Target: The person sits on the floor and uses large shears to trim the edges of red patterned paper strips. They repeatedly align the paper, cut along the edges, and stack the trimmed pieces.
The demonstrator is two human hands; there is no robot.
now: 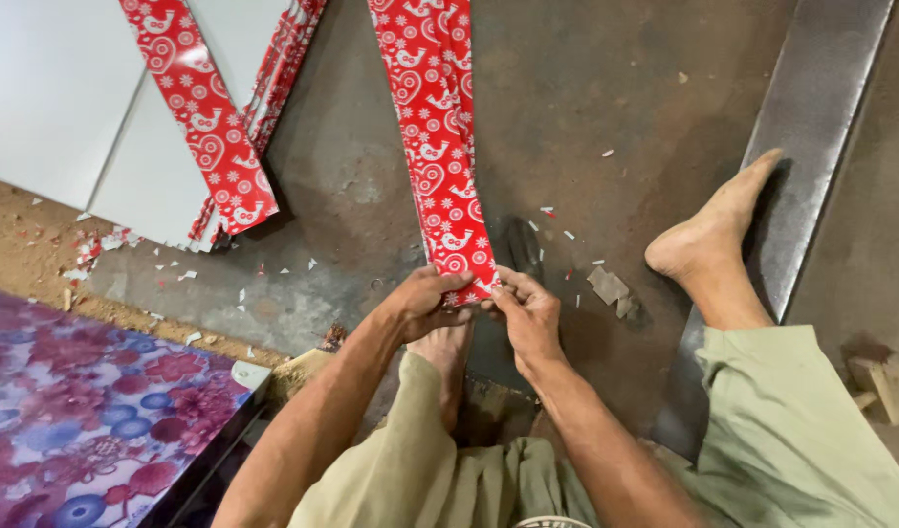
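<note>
A long red strip with a white heart-and-bird pattern (435, 127) runs from the top of the view down to my hands. My left hand (422, 298) pinches its near end from the left. My right hand (525, 311) grips the same end from the right. Both hands meet just above my left foot (447, 354), which rests on the floor under them. My right foot (708, 240) is stretched out to the right, its heel against a long metal bar (811, 108).
Another red patterned strip (200, 117) lies on white sheets (58, 88) at the upper left, beside a stack of more strips (283, 64). A floral purple panel (78, 420) fills the lower left. Paper scraps (611, 288) dot the floor. A wood block (884, 381) sits right.
</note>
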